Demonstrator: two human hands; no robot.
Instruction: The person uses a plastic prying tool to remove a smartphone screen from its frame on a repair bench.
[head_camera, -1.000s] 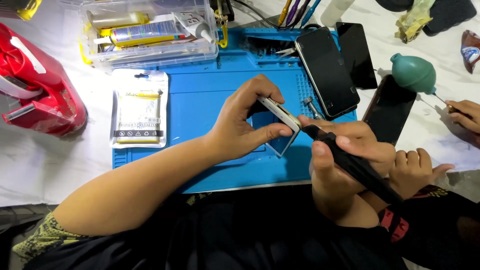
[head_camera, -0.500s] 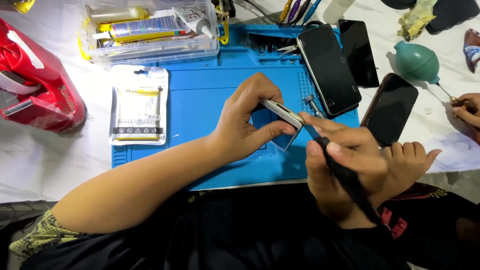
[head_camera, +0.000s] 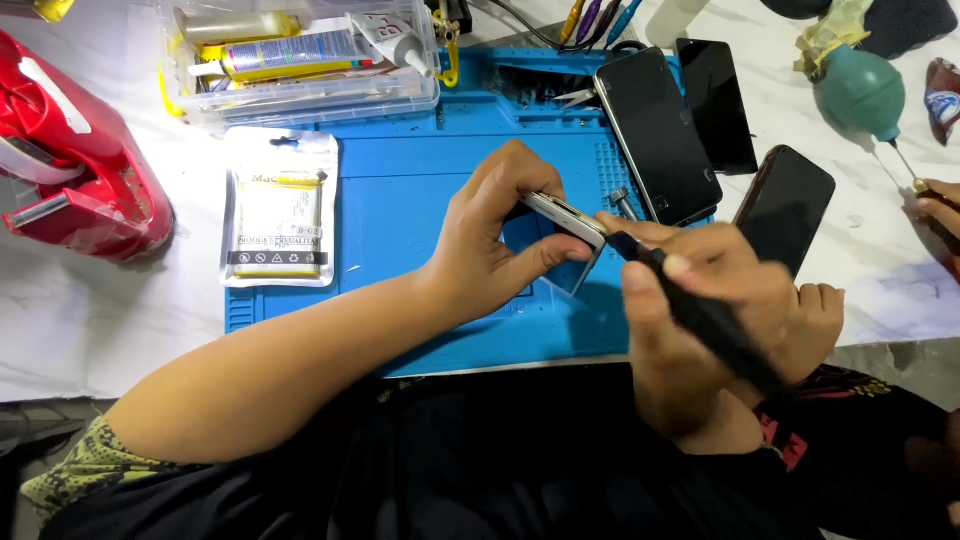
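My left hand (head_camera: 500, 235) grips a slim silver phone (head_camera: 563, 217) tilted on its edge above the blue work mat (head_camera: 400, 200). My right hand (head_camera: 700, 300) holds a long black tool (head_camera: 700, 315), and its tip meets the right end of the phone. Small metal screws (head_camera: 620, 200) lie on the mat just beyond the phone. Most of the phone's body is hidden by my left fingers.
Three dark phones (head_camera: 655, 130) lie at the mat's right. A sealed battery pouch (head_camera: 278, 208) lies left on the mat, a clear box of glue tubes (head_camera: 300, 60) behind it. A red device (head_camera: 70, 150) sits far left, a green air blower (head_camera: 860, 90) far right, near another person's hand (head_camera: 940, 205).
My right hand has shifted the black tool slightly left and up, bringing its tip against the phone's end. My left hand keeps its grip on the phone.
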